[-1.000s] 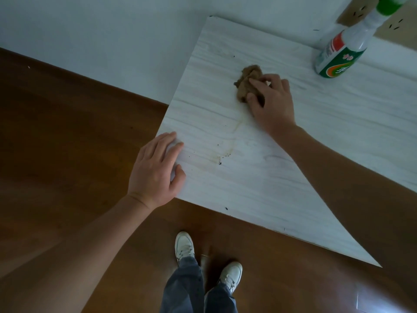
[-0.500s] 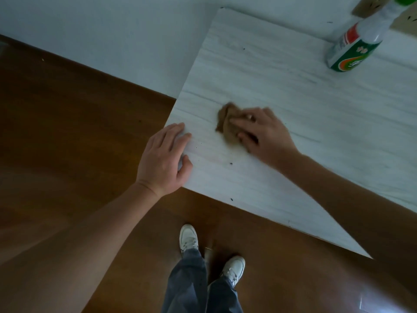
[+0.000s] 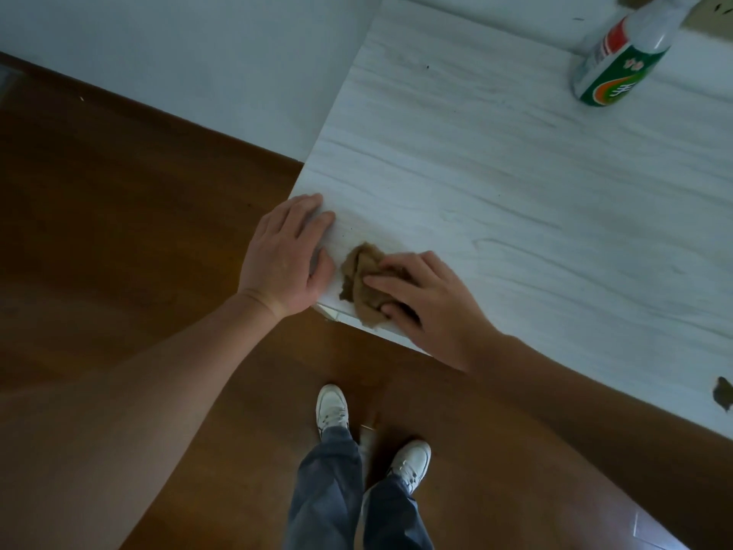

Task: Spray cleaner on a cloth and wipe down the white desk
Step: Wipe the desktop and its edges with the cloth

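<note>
A crumpled brown cloth (image 3: 359,285) lies at the near corner of the white wood-grain desk (image 3: 476,160). My right hand (image 3: 426,301) presses down on the cloth, fingers spread over it, with part of the cloth hanging past the desk's front edge. My left hand (image 3: 287,256) rests flat on the desk's corner just left of the cloth, holding nothing. A spray bottle (image 3: 618,57) with a green, red and white label stands at the far right of the desk; its top is cut off by the frame.
Brown wooden floor (image 3: 119,232) lies left of and below the desk, with a white wall (image 3: 178,45) behind. My legs in grey trousers and white shoes (image 3: 333,410) stand close to the front edge. A dark chip (image 3: 724,393) marks the desk's right front edge.
My right hand has dragged the cloth from the middle of the desk back toward me to the near corner. My left hand has stayed on the corner.
</note>
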A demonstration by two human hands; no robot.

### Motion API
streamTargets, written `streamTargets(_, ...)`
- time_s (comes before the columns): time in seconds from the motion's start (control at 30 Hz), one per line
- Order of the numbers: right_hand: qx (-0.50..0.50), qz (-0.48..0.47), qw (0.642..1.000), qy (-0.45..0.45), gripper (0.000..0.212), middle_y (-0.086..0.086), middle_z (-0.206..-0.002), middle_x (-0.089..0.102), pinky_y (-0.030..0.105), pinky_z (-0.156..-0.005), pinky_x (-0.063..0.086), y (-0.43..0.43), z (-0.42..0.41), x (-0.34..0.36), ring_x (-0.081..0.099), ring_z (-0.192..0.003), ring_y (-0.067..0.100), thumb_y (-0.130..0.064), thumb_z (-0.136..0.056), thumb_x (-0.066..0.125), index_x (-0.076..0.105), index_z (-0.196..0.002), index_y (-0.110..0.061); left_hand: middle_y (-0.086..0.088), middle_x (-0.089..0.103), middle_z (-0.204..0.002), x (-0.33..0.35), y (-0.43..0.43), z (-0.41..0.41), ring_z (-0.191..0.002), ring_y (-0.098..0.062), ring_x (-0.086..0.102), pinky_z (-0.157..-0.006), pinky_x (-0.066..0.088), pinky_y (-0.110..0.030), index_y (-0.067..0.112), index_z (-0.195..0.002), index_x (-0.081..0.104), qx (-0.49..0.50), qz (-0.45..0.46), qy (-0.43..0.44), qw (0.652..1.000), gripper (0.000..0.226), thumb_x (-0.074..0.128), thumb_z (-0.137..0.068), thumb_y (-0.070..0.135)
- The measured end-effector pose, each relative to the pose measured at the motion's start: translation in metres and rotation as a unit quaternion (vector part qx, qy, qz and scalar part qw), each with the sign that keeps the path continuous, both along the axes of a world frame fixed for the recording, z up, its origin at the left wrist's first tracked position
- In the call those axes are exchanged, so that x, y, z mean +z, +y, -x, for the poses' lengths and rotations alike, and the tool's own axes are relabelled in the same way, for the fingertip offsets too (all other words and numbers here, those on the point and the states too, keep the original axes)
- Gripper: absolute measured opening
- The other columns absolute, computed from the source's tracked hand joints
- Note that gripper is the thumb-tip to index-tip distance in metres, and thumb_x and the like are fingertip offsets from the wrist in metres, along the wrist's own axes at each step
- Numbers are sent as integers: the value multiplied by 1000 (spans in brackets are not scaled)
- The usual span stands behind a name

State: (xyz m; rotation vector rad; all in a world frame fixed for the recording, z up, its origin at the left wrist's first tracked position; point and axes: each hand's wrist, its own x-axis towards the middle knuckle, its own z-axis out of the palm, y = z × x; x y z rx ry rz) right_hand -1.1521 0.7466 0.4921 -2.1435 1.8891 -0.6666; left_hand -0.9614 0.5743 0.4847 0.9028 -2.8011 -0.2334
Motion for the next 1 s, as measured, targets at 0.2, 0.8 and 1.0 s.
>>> streamTargets(0.2, -141, 10, 989, 36, 36, 7, -126, 60, 39, -83, 51, -27, 63, 9, 54, -106, 31, -20, -89, 64, 69, -125, -21, -19, 50, -150, 2, -1, 2, -140, -39, 45, -115, 40, -54, 6, -137, 56, -1, 2, -9, 1000, 50, 40, -98, 33)
streamTargets(0.8, -136, 0, 990, -34, 29, 12, -126, 58, 31, -88, 48, 74, -56, 5, 53, -103, 26, -9, -96, 62, 69, -124, -13, -17, 50, -146, 2, -1, 0, -139, -36, 44, -113, 40, -50, 6, -136, 54, -16, -3, 20, 1000, 47, 44, -96, 30)
streamTargets(1.0, -213, 32, 976, -42, 29, 6, -124, 57, 25, -84, 45, 68, -42, 30, 52, -103, 21, -13, -96, 58, 69, -124, -14, -16, 49, -148, 1, -1, 0, -140, -35, 42, -114, 38, -49, 9, -138, 52, -12, -3, 9, 1000, 48, 42, -98, 33)
